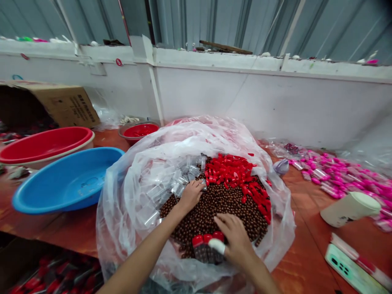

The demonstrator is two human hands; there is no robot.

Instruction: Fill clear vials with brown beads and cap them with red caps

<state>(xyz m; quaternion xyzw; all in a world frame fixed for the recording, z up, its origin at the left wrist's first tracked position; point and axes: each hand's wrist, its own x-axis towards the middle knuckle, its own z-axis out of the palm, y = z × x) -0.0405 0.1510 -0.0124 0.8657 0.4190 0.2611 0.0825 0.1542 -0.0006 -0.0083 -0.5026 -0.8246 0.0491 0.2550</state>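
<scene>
A big clear plastic bag [122,192] lies open on the table, holding brown beads [220,204], red caps [232,171] and clear small tubes [165,183]. My left hand [191,195] reaches into the pile of clear tubes, fingers closed around one at the beads' edge. My right hand [234,241], with a white wrap on the thumb, holds three bead-filled tubes with red caps [208,247] side by side near the front of the bag.
A blue basin [67,179] and a red basin [45,143] stand to the left, a small red bowl [139,130] behind. Pink-capped tubes [339,175] lie at right, with a white cup [352,208] on its side and a phone [352,271]. A cardboard box [61,104] sits far left.
</scene>
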